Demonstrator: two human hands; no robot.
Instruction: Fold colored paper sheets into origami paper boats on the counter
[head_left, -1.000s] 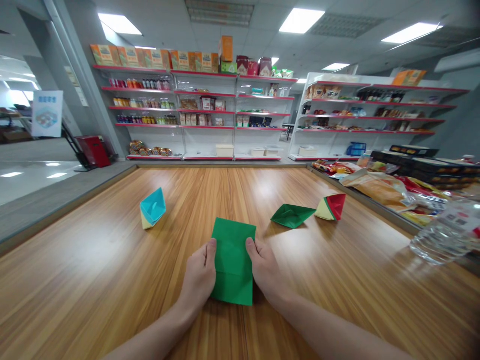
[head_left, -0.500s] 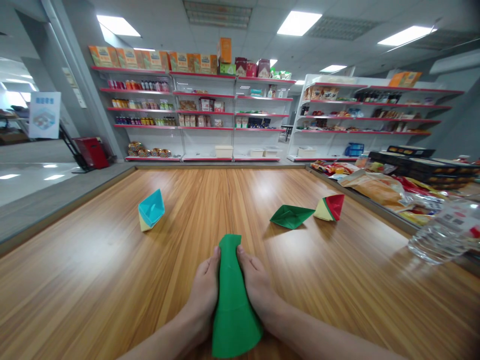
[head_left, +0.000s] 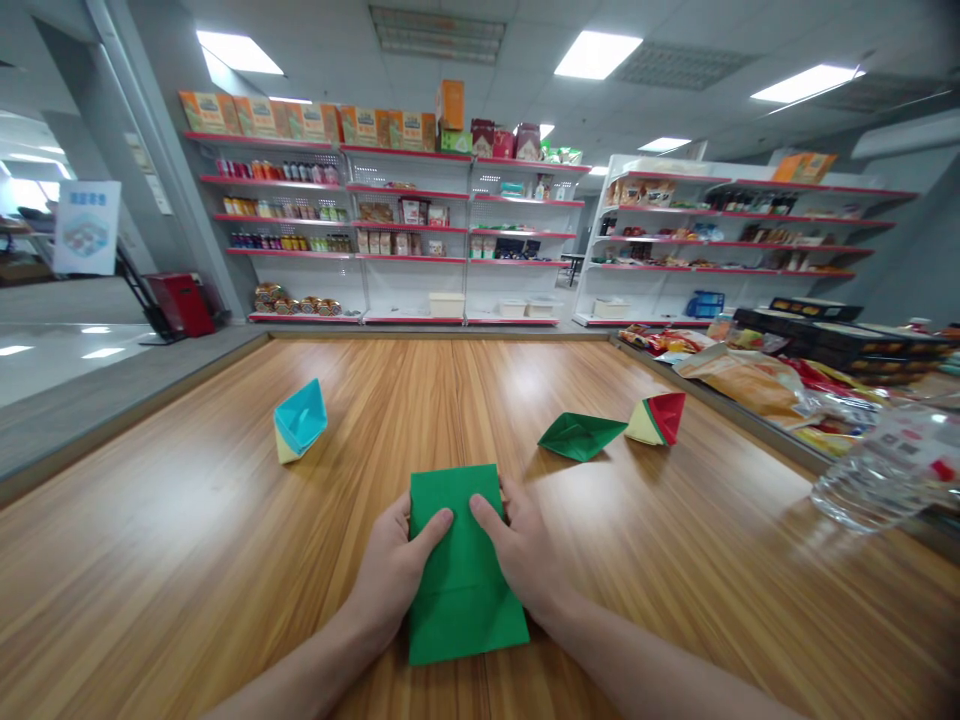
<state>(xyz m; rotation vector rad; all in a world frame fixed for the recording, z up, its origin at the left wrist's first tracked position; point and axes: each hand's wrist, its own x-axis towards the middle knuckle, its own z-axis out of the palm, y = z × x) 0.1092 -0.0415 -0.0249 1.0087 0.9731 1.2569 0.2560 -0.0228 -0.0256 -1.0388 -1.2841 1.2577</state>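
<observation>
Green paper (head_left: 461, 570) — between both hands (head_left: 388, 562) (head_left: 531, 555)

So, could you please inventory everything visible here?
Green paper: one, green, between hands
Blue boat: one, blue, yellow, table's left
Green boat: one, dark green, table's right
Red boat: one, red, yellow, green, by green boat
Table: one, brown, foreground
Bottle: one, clear, right table edge
Packets: several, mixed colours, right
Black boxes: several, black, beyond packets
Shelves: several, white, red, background
Shelf goods: many, mixed colours, background
Sign: one, white, blue, left
Red case: one, red, left floor
Ceiling lights: several, white, overhead
Left hand: one, bare, paper's left
Right hand: one, bare, paper's right
</observation>
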